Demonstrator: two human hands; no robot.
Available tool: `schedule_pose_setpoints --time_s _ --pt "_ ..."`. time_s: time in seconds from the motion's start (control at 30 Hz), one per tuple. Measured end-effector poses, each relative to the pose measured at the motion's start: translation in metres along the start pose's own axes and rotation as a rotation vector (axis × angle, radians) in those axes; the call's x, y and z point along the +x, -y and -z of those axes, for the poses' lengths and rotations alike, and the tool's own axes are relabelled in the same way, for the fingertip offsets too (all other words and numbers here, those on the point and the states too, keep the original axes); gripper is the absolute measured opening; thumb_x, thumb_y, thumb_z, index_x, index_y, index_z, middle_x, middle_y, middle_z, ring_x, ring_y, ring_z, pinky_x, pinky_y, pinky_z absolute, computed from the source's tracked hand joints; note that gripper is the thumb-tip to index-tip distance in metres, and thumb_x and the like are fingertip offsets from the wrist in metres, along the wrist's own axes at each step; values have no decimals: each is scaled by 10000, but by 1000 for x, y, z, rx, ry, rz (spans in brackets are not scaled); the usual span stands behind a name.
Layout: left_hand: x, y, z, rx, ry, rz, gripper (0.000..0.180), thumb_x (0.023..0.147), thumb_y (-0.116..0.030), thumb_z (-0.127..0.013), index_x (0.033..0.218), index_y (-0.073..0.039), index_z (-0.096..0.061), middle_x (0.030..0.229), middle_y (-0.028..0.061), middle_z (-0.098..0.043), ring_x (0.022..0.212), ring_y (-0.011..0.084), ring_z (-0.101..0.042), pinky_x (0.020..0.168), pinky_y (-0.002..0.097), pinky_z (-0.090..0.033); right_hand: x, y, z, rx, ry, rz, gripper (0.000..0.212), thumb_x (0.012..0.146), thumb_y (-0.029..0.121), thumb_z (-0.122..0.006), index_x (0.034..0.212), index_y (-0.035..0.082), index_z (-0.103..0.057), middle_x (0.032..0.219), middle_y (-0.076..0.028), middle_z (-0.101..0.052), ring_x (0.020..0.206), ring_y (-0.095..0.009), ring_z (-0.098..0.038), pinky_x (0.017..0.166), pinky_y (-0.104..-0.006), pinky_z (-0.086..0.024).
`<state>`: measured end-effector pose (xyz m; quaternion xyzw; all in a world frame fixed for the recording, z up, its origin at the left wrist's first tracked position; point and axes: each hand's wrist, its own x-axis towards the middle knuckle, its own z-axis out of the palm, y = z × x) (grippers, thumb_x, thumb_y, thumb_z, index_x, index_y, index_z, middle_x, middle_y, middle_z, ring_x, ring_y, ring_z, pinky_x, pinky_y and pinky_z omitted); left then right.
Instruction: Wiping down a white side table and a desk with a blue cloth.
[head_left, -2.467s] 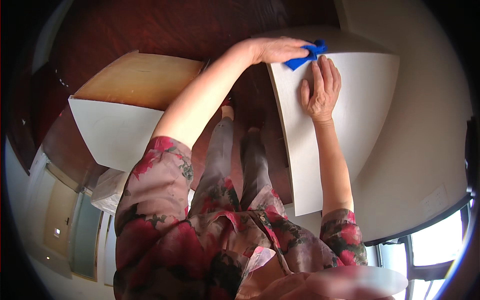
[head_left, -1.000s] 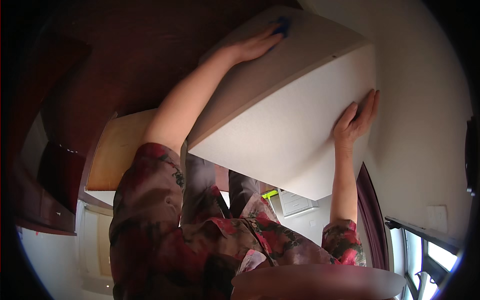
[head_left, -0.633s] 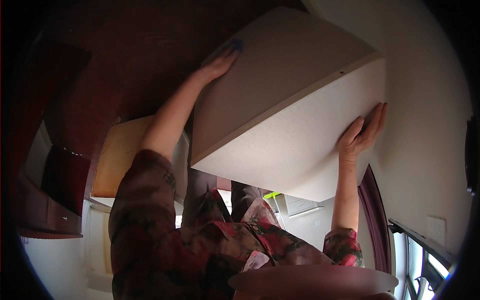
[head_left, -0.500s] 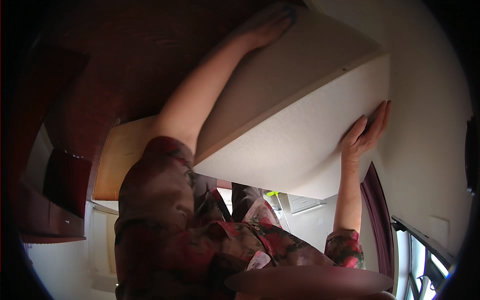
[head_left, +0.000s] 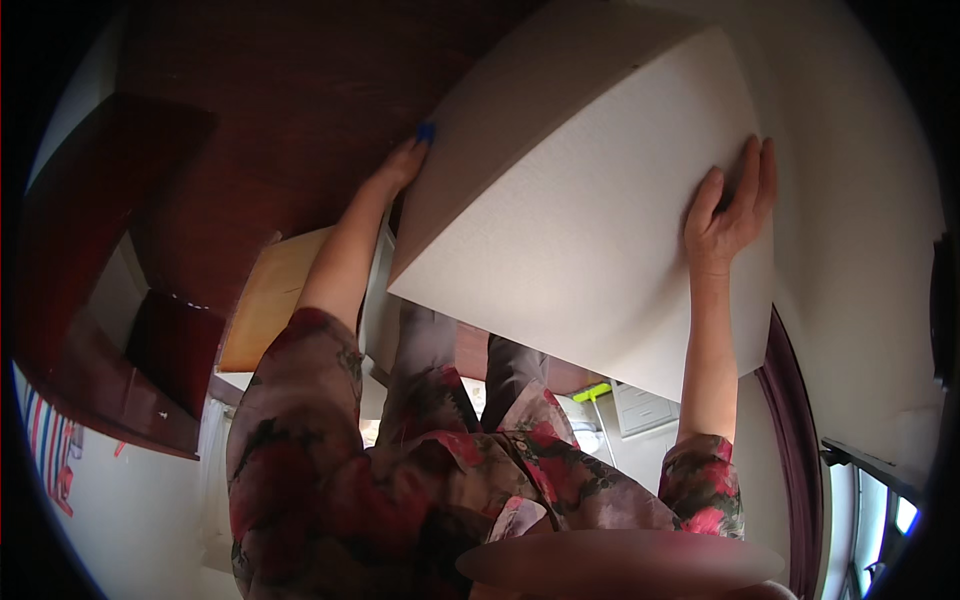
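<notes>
A large white boxy piece (head_left: 580, 220), like a cabinet or thick panel, fills the middle, with a bright front face and a shaded left side. Against that right-hand part of the face rests my right hand (head_left: 728, 225), fingers apart and fingertips at its outer edge. My left hand (head_left: 403, 165) is at the box's shaded left side, arm stretched forward. Between or at its fingertips shows a small blue thing (head_left: 426, 132), too small to name; the fingers are partly hidden.
Dark red wooden furniture (head_left: 290, 130) stands to the left, with a light wooden panel (head_left: 275, 300) beside my left forearm. A plain wall (head_left: 860, 250), a dark curtain (head_left: 790, 420) and a window are at right. A green-headed broom-like tool (head_left: 592, 392) and drawers (head_left: 643, 408) appear below.
My left hand has come back from the far end of the shaded side to its nearer left edge. The white piece appears shifted upward in view; my right hand stays on it.
</notes>
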<state>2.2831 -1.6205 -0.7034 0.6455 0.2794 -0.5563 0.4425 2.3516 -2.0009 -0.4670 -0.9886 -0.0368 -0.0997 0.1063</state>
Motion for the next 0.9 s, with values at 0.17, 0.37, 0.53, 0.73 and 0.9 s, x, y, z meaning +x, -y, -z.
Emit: schedule_pose_setpoints --time_s 0.17,0.37,0.53,0.73,0.9 --pt "-73 22 8 -252 -47 61 440 1011 -313 -396 1329 -29 -504 1241 132 -592 1118 201 -545 978 316 -396 -2 -9 -15 36 -83 -17 478 823 220 -631 1271 65 -570 1305 -201 -509 1168 -376 -481 985 -458 -394" --pt "-145 -51 22 -94 -362 -249 353 1010 -273 -427 1158 -3 -599 1018 36 -641 921 105 -545 838 276 -431 4 -14 -21 62 -160 -24 478 782 234 -662 1230 84 -586 1267 -179 -525 1131 -365 -498 964 -482 -403" --pt "-218 -151 -9 -20 -568 -760 366 1021 -278 -404 1164 8 -583 925 9 -625 814 84 -526 781 251 -440 1 -4 -25 218 -186 -52 535 784 270 -675 1268 82 -549 1328 -191 -482 1171 -373 -482 999 -475 -390" --pt "-214 -189 -140 -249 -267 -935 426 1027 -332 -388 1247 -1 -542 1100 107 -623 1009 142 -557 896 291 -429 -28 81 1 1024 52 -61 498 881 272 -578 1333 75 -508 1427 -196 -407 1284 -365 -424 1063 -418 -355" --pt "-187 -192 -172 213 -188 -1070 492 1021 -373 -371 1363 -27 -442 1344 199 -498 1269 282 -437 1066 405 -302 -53 35 -14 1401 90 -805 384 913 146 -594 1276 35 -536 1184 -162 -619 1024 -220 -628 855 -333 -521"
